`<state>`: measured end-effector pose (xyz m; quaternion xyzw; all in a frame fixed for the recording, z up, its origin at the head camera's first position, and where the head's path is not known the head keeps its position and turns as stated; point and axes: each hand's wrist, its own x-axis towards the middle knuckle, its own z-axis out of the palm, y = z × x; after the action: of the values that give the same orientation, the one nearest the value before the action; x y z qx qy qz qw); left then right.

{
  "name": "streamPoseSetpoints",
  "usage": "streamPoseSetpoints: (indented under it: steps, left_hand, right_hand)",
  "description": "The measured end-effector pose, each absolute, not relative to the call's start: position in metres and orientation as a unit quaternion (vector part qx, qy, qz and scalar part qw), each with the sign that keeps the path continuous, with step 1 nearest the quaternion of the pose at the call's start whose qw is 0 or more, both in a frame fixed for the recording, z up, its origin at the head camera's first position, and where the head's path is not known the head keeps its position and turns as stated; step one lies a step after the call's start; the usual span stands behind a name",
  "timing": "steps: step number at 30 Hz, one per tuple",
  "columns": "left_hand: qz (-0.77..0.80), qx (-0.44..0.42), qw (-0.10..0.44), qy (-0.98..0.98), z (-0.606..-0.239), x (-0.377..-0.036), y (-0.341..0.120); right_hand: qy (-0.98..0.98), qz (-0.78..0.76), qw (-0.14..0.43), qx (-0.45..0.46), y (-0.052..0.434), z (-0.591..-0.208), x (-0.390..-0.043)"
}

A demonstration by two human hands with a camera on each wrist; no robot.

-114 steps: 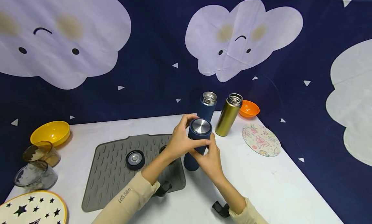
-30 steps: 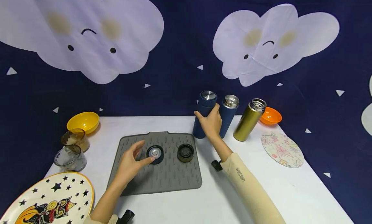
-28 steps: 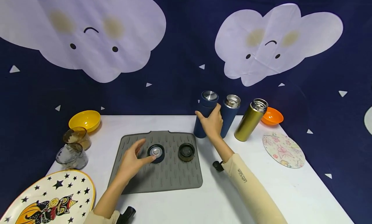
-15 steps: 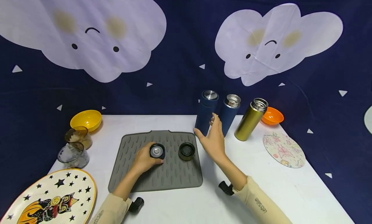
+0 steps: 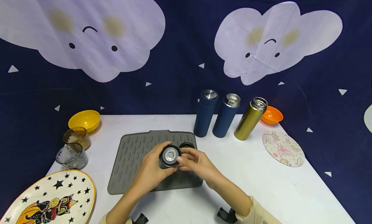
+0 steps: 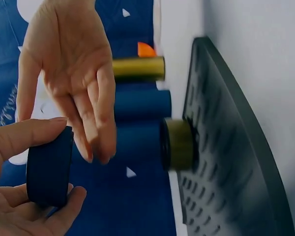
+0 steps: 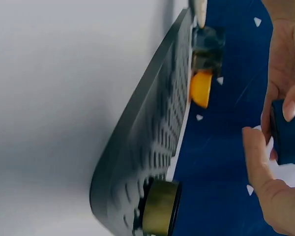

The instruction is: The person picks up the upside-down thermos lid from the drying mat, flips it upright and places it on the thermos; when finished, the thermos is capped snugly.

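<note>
Nearest, at lower left: star-patterned plate [image 5: 46, 201] on the white table [image 5: 276, 191]. Above the near part of the grey mat [image 5: 130, 166]: left hand [image 5: 152, 167] curled round the blue lid [image 5: 169, 156], gripping it between thumb and fingers and lifted clear of the mat, metal face upward. Right hand [image 5: 196, 162] just beside the lid, fingers relaxed and mostly straight, fingertips at the lid's edge, nothing gripped. Directly behind the hands, on the mat: gold lid [image 5: 187, 145], partly hidden. To the left of the mat: two glass cups [image 5: 72, 149], with a yellow bowl [image 5: 84, 120] behind. Right of the mat: flowered round coaster [image 5: 283, 148]. Along the far table edge, upright and side by side: capped blue flask [image 5: 205, 112], open blue flask [image 5: 226, 116], open gold flask [image 5: 247, 119], then orange bowl [image 5: 271, 115]. Beyond: dark backdrop with white clouds [image 5: 279, 40].
</note>
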<state>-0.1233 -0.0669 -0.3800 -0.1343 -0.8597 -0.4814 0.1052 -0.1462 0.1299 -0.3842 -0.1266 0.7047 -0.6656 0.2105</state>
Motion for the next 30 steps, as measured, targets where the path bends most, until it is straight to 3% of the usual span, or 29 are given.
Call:
streamPoseSetpoints:
  steps: [11,21,25,30]
  left_hand:
    - [-0.482,-0.152,0.093,-0.858,-0.378,-0.109,-0.057]
    - [-0.49,-0.167,0.086,-0.851,-0.381,-0.105,-0.056]
    - [-0.533,-0.182,0.016,-0.826,-0.38,-0.108,-0.063]
    - [-0.668,-0.177,-0.11,-0.714,-0.38,-0.116,-0.082]
  right_hand:
    - [0.619,-0.728,0.259,-0.136,0.132,-0.391,-0.136]
    - [0.587,-0.759,0.254,-0.122,0.136,-0.394,-0.131]
    - [0.608,-0.755,0.214,-0.122,0.139,-0.394,-0.126]
    - [0.667,-0.716,0.108,-0.174,0.141,-0.392,-0.118]
